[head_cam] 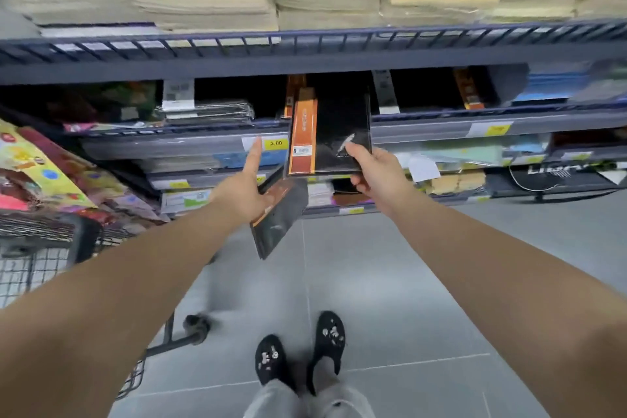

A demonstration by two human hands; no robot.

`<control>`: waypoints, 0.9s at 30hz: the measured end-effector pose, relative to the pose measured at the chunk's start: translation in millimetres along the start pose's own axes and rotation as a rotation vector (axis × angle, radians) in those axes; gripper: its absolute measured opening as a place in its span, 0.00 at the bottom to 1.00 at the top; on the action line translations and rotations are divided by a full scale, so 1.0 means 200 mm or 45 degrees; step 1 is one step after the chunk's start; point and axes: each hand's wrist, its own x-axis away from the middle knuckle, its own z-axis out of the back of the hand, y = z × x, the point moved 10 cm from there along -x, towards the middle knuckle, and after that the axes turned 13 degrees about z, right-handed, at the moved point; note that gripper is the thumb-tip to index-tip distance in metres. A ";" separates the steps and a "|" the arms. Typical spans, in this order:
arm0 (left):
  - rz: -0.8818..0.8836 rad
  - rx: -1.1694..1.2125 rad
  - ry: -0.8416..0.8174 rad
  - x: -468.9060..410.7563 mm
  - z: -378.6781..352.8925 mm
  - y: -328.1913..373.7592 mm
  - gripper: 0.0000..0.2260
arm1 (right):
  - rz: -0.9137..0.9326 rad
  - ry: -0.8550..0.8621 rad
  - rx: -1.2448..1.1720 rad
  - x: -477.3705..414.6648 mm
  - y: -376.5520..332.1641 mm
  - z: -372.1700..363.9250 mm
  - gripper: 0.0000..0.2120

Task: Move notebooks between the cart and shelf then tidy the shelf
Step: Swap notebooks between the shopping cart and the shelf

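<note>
Hands in view: two, the left hand [242, 193] and the right hand [373, 166]. Black-and-orange notebooks held: two, the upper notebook [334, 132] and the lower notebook [281, 224]. Wire cart [34, 268]: one. Black slippers [269, 358]: two.

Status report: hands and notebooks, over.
Right hand grips black notebook with orange spine, upright before the grey wire shelf. Left hand holds second matching notebook, tilted down, forefinger extended. Shelf gap ahead looks open.

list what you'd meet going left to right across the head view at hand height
cart → left hand → tilted notebook it holds → upright notebook → right hand gripping it → yellow price tag
</note>
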 end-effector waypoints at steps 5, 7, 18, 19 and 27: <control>0.015 0.014 0.100 -0.12 0.00 0.06 0.44 | 0.009 -0.155 -0.126 -0.22 -0.01 -0.10 0.06; 0.010 -0.022 0.120 -0.16 -0.01 0.07 0.46 | -0.001 -0.228 -0.339 -0.25 0.00 -0.15 0.05; 0.031 0.119 0.130 -0.25 -0.08 0.00 0.48 | 0.228 0.010 -0.107 -0.42 -0.05 -0.11 0.08; 0.035 0.169 0.114 -0.24 -0.10 -0.01 0.48 | 0.233 0.042 -0.062 -0.43 -0.05 -0.11 0.10; 0.240 0.858 -0.175 -0.09 -0.22 -0.21 0.14 | 0.040 0.145 0.124 -0.25 0.19 0.02 0.21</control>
